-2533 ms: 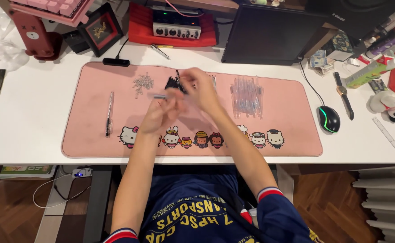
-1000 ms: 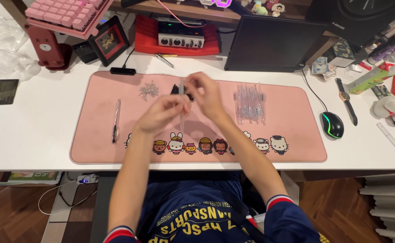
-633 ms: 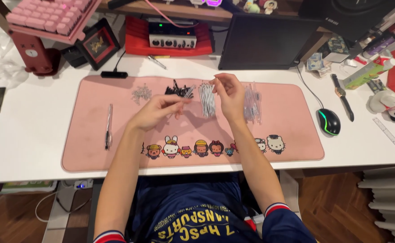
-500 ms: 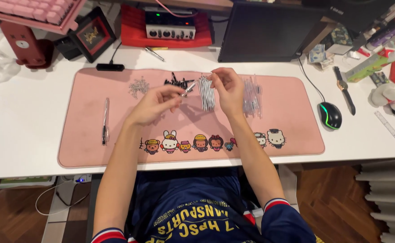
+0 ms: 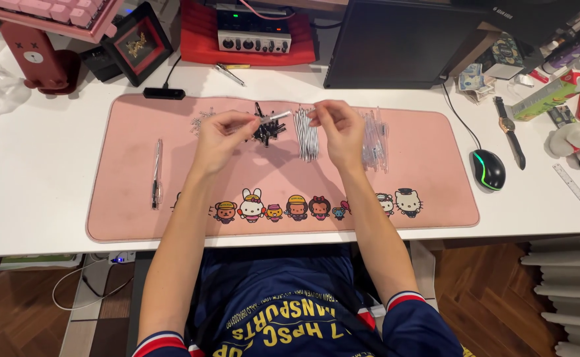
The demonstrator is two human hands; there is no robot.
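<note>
Hands, two, bare, both working over the pink desk mat on the white desk.

Left hand: I am seeing its thumb and forefinger pinched together on one end of a thin clear pen barrel, which is pointing toward the right hand, just above the pile of small black parts.

Right hand: its fingertips are drawn together as if gripping something very small; I cannot tell what, if anything, is sitting between them. It is hovering near the free end of the barrel, apart from it, between two piles.

Items lying on the mat:
- bundle of thin white refills, just left of the right hand;
- heap of clear barrels, just right of the right hand;
- scatter of tiny metal pieces, beside the left hand;
- one finished clear pen, well apart at the mat's left side.

Items lying off the mat:
- black mouse with green glow, to the right;
- wristwatch, near the mouse;
- clear ruler, near the desk's right edge;
- dark monitor, standing behind the mat.
</note>
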